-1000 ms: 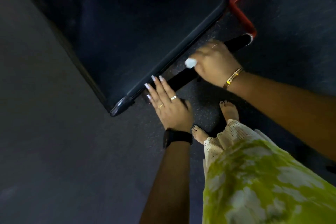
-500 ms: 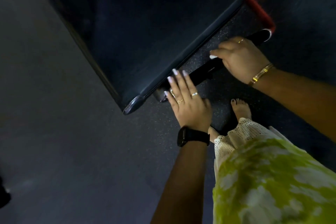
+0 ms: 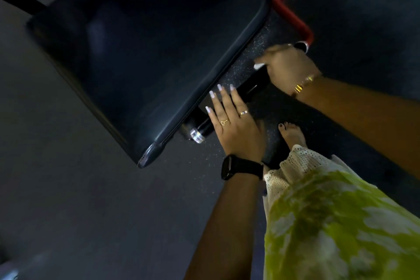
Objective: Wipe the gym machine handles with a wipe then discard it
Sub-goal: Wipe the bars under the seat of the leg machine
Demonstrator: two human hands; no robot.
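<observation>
Left hand lies flat, fingers straight, on the black handle; right hand curls round it further along, white wipe bunched under its fingers.

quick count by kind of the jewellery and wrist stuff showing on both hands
rings: 2, both on the left hand
watch: 1, black, left wrist
bracelet: 1, gold, wrist of the right hand that grips the wipe
total: 4 (right hand's fingers too blurred to check for rings)
</observation>
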